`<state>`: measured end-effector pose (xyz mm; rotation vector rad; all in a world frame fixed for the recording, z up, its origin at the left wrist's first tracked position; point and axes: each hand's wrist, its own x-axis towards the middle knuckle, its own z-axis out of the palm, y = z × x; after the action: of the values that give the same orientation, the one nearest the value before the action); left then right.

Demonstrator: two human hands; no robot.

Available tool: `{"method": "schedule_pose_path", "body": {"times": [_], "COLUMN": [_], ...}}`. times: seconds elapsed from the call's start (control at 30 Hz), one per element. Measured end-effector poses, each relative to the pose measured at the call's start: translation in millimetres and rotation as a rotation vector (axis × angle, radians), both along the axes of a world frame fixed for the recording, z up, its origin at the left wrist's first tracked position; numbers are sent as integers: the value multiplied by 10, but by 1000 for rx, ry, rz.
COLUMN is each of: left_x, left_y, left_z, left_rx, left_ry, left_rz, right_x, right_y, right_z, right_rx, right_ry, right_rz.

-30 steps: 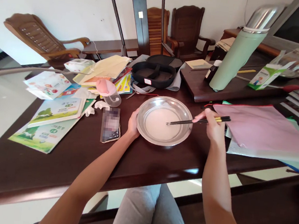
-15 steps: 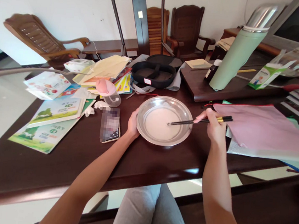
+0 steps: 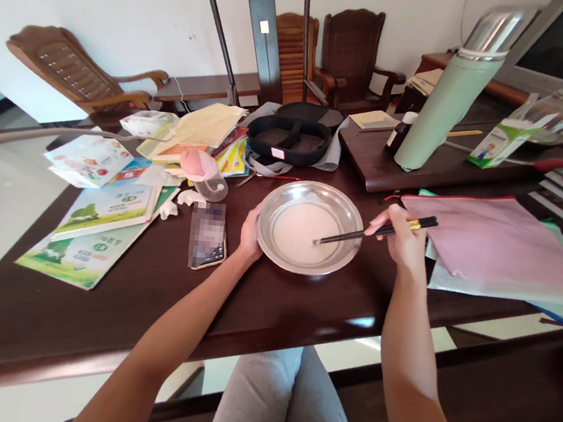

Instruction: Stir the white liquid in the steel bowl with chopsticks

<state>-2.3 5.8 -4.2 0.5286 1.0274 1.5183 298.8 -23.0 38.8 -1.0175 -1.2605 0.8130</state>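
A round metal bowl [image 3: 268,245] with a wide rim stands on the dark wooden table, and a milky white liquid [image 3: 299,230] lies in it. My left hand [image 3: 251,233] grips the bowl's left side; some of its fingers are hidden behind the rim. Black chopsticks [image 3: 344,236] with gold bands near their top ends are held in my right hand [image 3: 397,233], to the right of the bowl. Their tips dip into the liquid around the bowl's middle.
Left of the bowl lie a phone [image 3: 208,237], crumpled tissues [image 3: 168,208], a pink-lidded cup [image 3: 205,175] and booklets [image 3: 91,245]. Behind it sits a black case [image 3: 289,141]. A green thermos [image 3: 449,98] stands on a raised board; a pink pouch [image 3: 500,237] lies at right.
The chopstick tips have shifted slightly down, towards me, in the liquid, and my right hand has tilted a little with them. My left hand and the bowl stay in place.
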Motion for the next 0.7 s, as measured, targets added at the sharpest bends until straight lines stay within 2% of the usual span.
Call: {"method": "schedule_pose_path", "body": {"times": [0.1, 0.17, 0.23, 0.33, 0.4, 0.47, 0.6, 0.7], "left_x": [-6, -10, -13, -12, -5, 3, 6, -4], "left_y": [3, 7, 11, 16, 15, 11, 5, 4], "left_z": [-10, -20, -31, -38, -32, -20, -1, 2], "left_rx": [8, 16, 18, 15, 13, 10, 1, 3], "left_ry": [-1, 3, 11, 12, 7, 1, 7, 11], "left_rz": [11, 14, 15, 11, 10, 14, 9, 7], "right_x": [-88, -143, -141, -47, 5, -2, -123, -117], "right_y": [-36, -38, -14, 39, 50, 35, -3, 19], "right_z": [45, 76, 76, 25, -6, -9, 39, 44], "right_rx": [-58, -40, 0, 37, 18, -17, -39, -6], "right_ry": [-119, -186, -187, -78, 3, 11, -145, -171], "right_rz": [184, 206, 112, -108, -163, -90, 141, 77]}}
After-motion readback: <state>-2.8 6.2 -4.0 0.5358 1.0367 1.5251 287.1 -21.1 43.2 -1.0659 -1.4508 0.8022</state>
